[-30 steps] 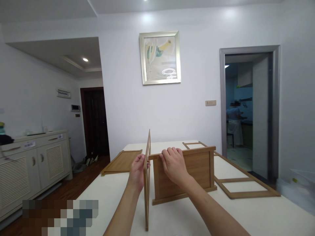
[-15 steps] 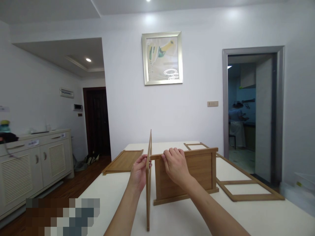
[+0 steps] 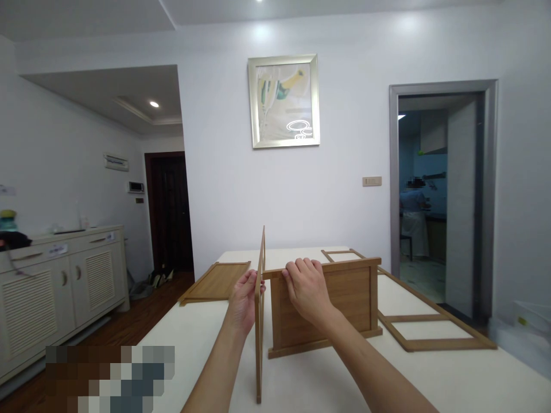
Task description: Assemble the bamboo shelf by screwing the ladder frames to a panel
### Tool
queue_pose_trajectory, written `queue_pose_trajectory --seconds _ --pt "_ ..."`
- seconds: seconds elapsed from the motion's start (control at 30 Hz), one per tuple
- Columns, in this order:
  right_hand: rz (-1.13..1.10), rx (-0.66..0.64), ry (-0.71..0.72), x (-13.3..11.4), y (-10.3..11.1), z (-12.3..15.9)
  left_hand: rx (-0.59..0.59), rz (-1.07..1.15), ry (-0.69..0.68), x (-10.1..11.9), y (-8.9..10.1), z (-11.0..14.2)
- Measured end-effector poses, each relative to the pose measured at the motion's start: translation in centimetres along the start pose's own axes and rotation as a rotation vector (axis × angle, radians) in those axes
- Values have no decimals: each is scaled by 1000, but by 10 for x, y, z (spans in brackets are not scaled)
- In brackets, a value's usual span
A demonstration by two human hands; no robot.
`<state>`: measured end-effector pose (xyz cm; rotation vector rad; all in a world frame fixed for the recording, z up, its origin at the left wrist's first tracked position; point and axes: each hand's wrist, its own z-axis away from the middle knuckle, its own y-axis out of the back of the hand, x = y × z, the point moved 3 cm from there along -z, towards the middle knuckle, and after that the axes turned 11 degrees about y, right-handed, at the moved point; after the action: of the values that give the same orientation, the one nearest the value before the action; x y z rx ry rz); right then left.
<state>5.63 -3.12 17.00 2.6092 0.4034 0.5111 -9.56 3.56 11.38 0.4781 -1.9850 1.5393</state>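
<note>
A thin bamboo frame (image 3: 259,338) stands upright on its edge on the white table (image 3: 327,378), seen end-on. My left hand (image 3: 243,301) grips its upper part, fingers curled round the rail. A solid bamboo panel (image 3: 344,304) stands upright at a right angle to the frame, its left end meeting it. My right hand (image 3: 306,289) is closed over the panel's top edge near that joint.
A flat bamboo panel (image 3: 215,282) lies at the table's far left edge. An open bamboo frame (image 3: 430,321) lies flat on the right. A white sideboard (image 3: 55,287) stands left. A person (image 3: 414,218) stands in the far kitchen doorway.
The view has shifted slightly, so everything sits a little to the right of where it was. Both hands keep the same hold on the frame and the panel.
</note>
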Motion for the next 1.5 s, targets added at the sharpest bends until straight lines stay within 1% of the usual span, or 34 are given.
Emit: queue_pose_trajectory --seconds 0.5,0.67,0.87,1.03,1.27,1.5 --pt "15 -3 11 1 -1 1 -17 27 23 -1 6 -4" --pt "22 2 13 1 -1 1 -47 17 26 -1 6 -5" --pt "24 3 14 0 0 1 -53 11 23 0 3 0" --pt "18 11 19 1 1 0 -97 0 9 3 -3 5" --pt "12 0 16 0 0 0 -47 2 20 1 -1 2" --pt "27 14 29 0 1 0 -46 6 38 1 1 -1"
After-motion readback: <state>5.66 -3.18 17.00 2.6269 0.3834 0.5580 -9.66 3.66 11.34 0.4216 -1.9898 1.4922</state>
